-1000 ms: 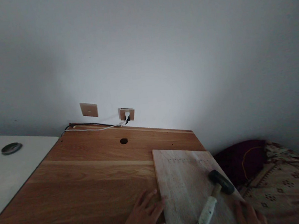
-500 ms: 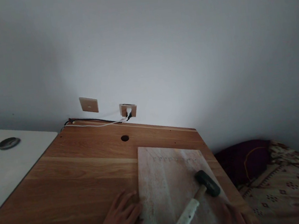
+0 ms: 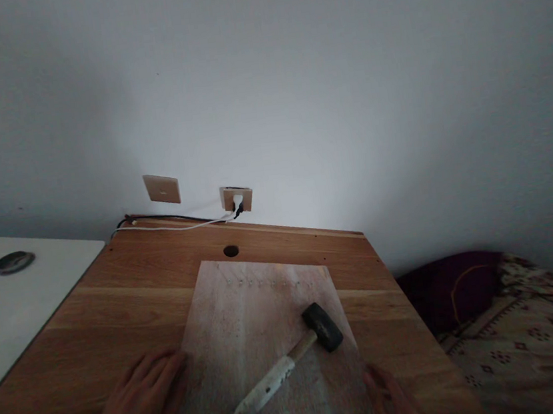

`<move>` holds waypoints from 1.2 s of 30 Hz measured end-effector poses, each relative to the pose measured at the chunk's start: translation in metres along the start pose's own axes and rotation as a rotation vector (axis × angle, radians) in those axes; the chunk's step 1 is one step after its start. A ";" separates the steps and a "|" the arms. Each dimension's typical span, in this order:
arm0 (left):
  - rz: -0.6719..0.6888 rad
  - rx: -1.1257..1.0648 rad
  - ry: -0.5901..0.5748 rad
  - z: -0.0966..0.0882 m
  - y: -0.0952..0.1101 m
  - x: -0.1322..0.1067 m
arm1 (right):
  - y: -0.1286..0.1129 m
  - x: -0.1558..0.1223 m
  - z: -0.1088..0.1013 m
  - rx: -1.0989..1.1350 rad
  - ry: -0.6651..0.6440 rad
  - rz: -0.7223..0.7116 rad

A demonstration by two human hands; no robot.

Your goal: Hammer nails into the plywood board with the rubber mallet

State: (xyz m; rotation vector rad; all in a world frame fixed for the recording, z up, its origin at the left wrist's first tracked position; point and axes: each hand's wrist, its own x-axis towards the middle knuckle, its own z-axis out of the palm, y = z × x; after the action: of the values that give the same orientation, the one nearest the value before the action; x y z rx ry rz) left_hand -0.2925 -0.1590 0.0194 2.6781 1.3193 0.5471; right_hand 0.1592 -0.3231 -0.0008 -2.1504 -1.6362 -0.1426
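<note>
A pale wooden board (image 3: 264,316) lies flat on the wooden desk, with a row of several small nail-like points near its far edge. On the board rests a hammer (image 3: 269,389), its dark head to the far right and its worn white-covered handle towards me. My left hand (image 3: 142,401) holds the board's left edge, fingers bent against it. At the right edge, my right hand (image 3: 393,397) grips the board, partly cut off by the bottom of the view. Neither hand touches the hammer.
The wooden desk (image 3: 132,305) stands against a wall, with a round cable hole (image 3: 231,251). Cables run to a wall socket (image 3: 236,199) beside a blank wall plate (image 3: 162,189). A white surface (image 3: 30,297) adjoins on the left; patterned fabric (image 3: 530,344) lies to the right.
The board has slid left and a little away from me between my hands, carrying the hammer on it. Both hands have shifted left with it.
</note>
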 end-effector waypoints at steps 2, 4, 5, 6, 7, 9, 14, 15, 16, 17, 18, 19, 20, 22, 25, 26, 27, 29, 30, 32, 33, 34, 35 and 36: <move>-0.052 -0.002 -0.062 -0.002 0.000 0.015 | -0.004 0.026 -0.003 0.044 -0.019 0.037; -0.131 -0.024 -0.083 0.000 0.003 0.041 | -0.014 0.063 -0.003 0.092 -0.033 0.072; -0.174 -0.035 -0.075 0.002 0.005 0.057 | -0.022 0.084 -0.001 0.132 -0.040 0.081; -0.204 -0.050 -0.076 0.004 0.007 0.074 | -0.031 0.106 0.001 0.166 -0.061 0.060; -0.210 -0.075 -0.089 0.007 0.009 0.092 | -0.042 0.128 0.004 0.179 -0.092 0.031; -0.210 -0.115 -0.119 0.013 0.013 0.124 | -0.063 0.168 0.013 0.140 -0.212 -0.016; -0.199 -0.207 -0.149 0.023 0.011 0.171 | -0.093 0.220 0.031 0.049 -0.427 -0.065; -0.200 -0.231 -0.144 0.025 0.009 0.174 | -0.093 0.223 0.032 0.055 -0.427 -0.070; -0.206 -0.251 -0.140 0.026 0.007 0.176 | -0.092 0.224 0.032 0.059 -0.422 -0.080; -0.209 -0.265 -0.140 0.028 0.004 0.177 | -0.089 0.224 0.032 0.078 -0.406 -0.088; -0.205 -0.273 -0.144 0.029 0.002 0.177 | -0.086 0.223 0.032 0.134 -0.376 -0.081; -0.191 -0.275 -0.149 0.030 -0.001 0.178 | -0.082 0.221 0.031 0.241 -0.329 -0.051; -0.167 -0.277 -0.154 0.032 -0.003 0.178 | -0.078 0.219 0.031 0.398 -0.259 0.007; -0.116 -0.289 -0.167 0.034 -0.006 0.177 | -0.071 0.215 0.032 0.794 -0.104 0.173; -0.086 -0.319 -0.186 0.035 -0.010 0.180 | -0.064 0.212 0.033 1.092 -0.082 0.334; -0.090 -0.326 -0.194 0.034 -0.011 0.181 | -0.063 0.212 0.034 1.086 -0.124 0.344; -0.096 -0.334 -0.198 0.032 -0.011 0.184 | -0.062 0.213 0.035 1.051 -0.168 0.342; -0.121 -0.367 -0.183 0.027 -0.011 0.189 | -0.063 0.216 0.036 0.952 -0.227 0.325; -0.140 -0.407 -0.161 0.024 -0.011 0.192 | -0.064 0.218 0.037 0.900 -0.249 0.311; -0.209 -0.565 -0.092 0.019 -0.008 0.198 | -0.069 0.222 0.038 0.775 -0.298 0.271; -0.266 -0.688 -0.046 0.017 -0.006 0.199 | -0.073 0.224 0.039 0.720 -0.318 0.251; -0.335 -0.835 0.000 0.017 -0.004 0.200 | -0.077 0.225 0.040 0.638 -0.350 0.223; -0.405 -0.992 0.039 0.017 -0.002 0.200 | -0.082 0.226 0.040 0.532 -0.388 0.188; -0.470 -1.141 0.064 0.018 -0.001 0.200 | -0.088 0.227 0.041 0.418 -0.430 0.152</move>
State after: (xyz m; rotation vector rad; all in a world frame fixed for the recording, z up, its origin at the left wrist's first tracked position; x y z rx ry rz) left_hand -0.1750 -0.0007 0.0563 1.3988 1.0773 0.9355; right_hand 0.1370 -0.0857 0.0620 -2.0467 -1.5314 0.6903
